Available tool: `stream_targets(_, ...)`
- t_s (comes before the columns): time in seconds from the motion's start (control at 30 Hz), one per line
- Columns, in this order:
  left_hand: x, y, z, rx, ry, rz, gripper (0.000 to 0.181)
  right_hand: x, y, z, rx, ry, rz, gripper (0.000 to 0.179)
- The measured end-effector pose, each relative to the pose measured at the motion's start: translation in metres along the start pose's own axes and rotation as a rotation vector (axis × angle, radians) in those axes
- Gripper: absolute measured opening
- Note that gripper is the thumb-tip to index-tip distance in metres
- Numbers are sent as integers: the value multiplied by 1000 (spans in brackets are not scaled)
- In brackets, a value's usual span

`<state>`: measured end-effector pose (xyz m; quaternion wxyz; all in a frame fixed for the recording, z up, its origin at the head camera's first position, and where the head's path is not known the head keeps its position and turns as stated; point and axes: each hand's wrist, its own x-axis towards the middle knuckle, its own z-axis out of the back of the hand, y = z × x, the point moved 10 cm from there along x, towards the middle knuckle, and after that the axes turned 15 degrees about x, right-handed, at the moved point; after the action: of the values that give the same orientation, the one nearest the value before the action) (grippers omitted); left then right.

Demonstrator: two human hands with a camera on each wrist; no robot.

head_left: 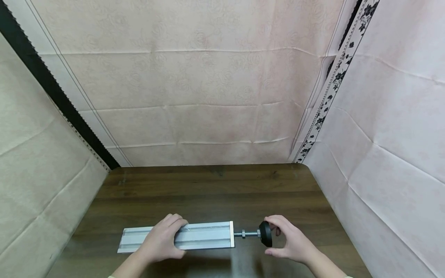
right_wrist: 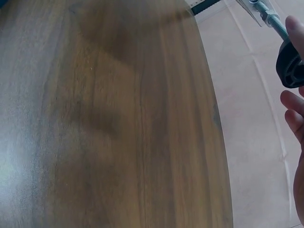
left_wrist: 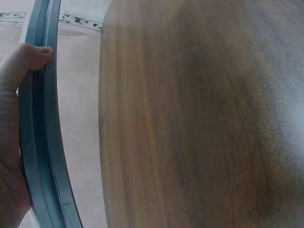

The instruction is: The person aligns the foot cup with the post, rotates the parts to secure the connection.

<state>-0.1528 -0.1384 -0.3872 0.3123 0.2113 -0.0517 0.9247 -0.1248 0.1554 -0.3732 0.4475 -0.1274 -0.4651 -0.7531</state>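
Note:
A silver aluminium profile (head_left: 205,235) extends left to right above the table, its grooved side showing. My left hand (head_left: 163,237) grips it near the middle; in the left wrist view the thumb (left_wrist: 35,57) lies across the grooves (left_wrist: 45,123). From the profile's right end cap (head_left: 231,234) projects a threaded rod (head_left: 252,234) with a hex nut (head_left: 243,234) on it. A black round levelling foot (head_left: 265,234) sits at the rod's end. My right hand (head_left: 292,239) has its fingers and thumb around the foot's rim, fingertips at the top edge and thumb by the lower edge.
The brown wooden table (head_left: 208,185) has rounded far corners. Pale creased cloth (head_left: 208,85) hangs behind it, and more cloth (head_left: 393,154) hangs on the right and left sides. A black strip (head_left: 59,88) runs down the left corner.

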Motion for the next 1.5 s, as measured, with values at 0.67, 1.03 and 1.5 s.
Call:
stream_targets(0.67, 1, -1, -1, 9, 10, 1, 62, 1, -5, 1, 24, -32, -82, 66)
stream_targets(1.03, 1, -2, -1, 9, 1, -1, 62, -2, -19, 0, 63, -38, -226, 58)
stream_targets(1.5, 1, -3, 1, 24, -28, -15, 62, -5, -32, -1, 123, -30, -336, 45)
